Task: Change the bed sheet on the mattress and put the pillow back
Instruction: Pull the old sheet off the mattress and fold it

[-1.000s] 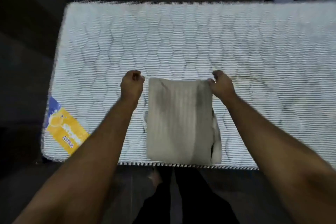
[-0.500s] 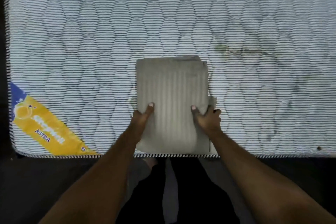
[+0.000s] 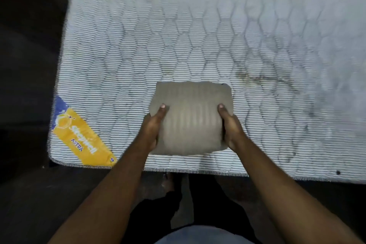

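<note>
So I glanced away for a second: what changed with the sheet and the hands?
Both hands came from the folded sheet's far corners to its sides. The left hand and right hand now grip it, thumbs on top, seemingly lifting it. The sheet stays folded; the mattress stays bare.

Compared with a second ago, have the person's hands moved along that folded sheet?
Yes. Both the left hand and right hand slid from the folded sheet's far corners back toward the mattress's near edge.
</note>
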Motion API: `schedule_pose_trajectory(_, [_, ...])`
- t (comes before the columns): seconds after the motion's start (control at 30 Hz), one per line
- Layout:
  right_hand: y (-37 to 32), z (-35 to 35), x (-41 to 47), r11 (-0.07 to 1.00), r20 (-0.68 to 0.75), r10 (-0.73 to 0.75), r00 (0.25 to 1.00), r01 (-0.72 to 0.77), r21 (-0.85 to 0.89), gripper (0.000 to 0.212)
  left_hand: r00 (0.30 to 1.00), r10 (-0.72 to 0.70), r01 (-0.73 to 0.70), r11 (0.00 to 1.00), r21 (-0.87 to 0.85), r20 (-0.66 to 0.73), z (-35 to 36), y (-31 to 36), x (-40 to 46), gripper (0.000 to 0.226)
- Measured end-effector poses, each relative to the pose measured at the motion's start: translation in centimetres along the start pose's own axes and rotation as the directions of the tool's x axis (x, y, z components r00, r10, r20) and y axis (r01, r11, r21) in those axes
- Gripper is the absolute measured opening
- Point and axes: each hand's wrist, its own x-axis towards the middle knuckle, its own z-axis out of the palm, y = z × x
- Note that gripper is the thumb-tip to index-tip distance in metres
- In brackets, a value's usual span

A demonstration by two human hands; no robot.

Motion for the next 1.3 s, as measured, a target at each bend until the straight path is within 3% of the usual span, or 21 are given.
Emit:
schedule_pose_trajectory(0.13, [-4.0,3.2,-7.2,0.959,0.032,-0.243,0.969,0.245,-0.143,0.043,0.989,0.14,-0.142,0.987,-0.072,-0.038,-3.5,4.8,-6.8,0.046])
schedule_pose_trajectory(0.3, [-6.4,9.2,-16.5,0.824,0.218,-0.51,0.832,0.545,-0.151,0.031,0.965,0.261,-0.253,0.928,-0.274,-0.007,-11.1,9.1,-15.1,0.043])
schedule_pose_trajectory(0.43, [-5.9,16.8,-24.2,0.65,0.343,-0.676,0.653,0.747,-0.139,0.057,0.91,0.408,-0.405,0.844,-0.351,-0.069,-19.7,12.3,-21.0,0.032])
schedule_pose_trajectory(0.53, [-4.4,24.1,-29.5,0.467,0.533,-0.691,0.488,0.864,-0.187,0.05,0.808,0.55,-0.586,0.787,-0.194,-0.21,-27.7,13.3,-24.6,0.067])
schedule_pose_trajectory(0.6, [-2.6,29.4,-32.4,0.378,0.621,-0.679,0.393,0.911,-0.163,0.038,0.728,0.661,-0.683,0.722,-0.109,-0.181,-33.5,13.8,-27.7,0.1])
schedule_pose_trajectory(0.67, [-0.4,34.3,-34.9,0.342,0.663,-0.669,0.336,0.931,-0.128,0.035,0.669,0.734,-0.738,0.675,0.012,-0.118,-39.1,14.0,-30.5,0.118])
schedule_pose_trajectory(0.8, [3.5,42.0,-39.6,0.362,0.704,-0.654,0.277,0.932,-0.031,0.036,0.694,0.702,-0.687,0.712,0.146,-0.162,-48.7,13.9,-34.5,0.122])
schedule_pose_trajectory(0.87, [5.0,45.1,-41.1,0.412,0.739,-0.615,0.274,0.911,0.005,0.039,0.667,0.705,-0.627,0.706,0.33,-0.242,-53.0,14.2,-35.2,0.12])
schedule_pose_trajectory(1.0, [7.1,51.8,-41.6,0.498,0.808,-0.526,0.265,0.866,0.04,0.047,0.501,0.758,-0.432,0.637,0.638,-0.418,-59.8,15.8,-35.2,0.084])
schedule_pose_trajectory(1.17, [8.0,61.9,-40.1,0.487,0.821,-0.522,0.23,0.871,0.066,0.051,0.123,0.904,-0.015,0.415,0.91,-0.41,-66.1,19.8,-31.4,0.051])
schedule_pose_trajectory(1.23, [7.8,66.7,-39.4,0.471,0.802,-0.555,0.219,0.878,0.086,0.052,0.102,0.933,0.029,0.343,0.939,-0.344,-69.5,22.2,-29.4,0.047])
schedule_pose_trajectory(1.3, [6.8,71.6,-38.5,0.468,0.783,-0.582,0.219,0.878,0.102,0.052,0.164,0.954,-0.029,0.258,0.966,-0.25,-73.1,24.9,-27.4,0.044])
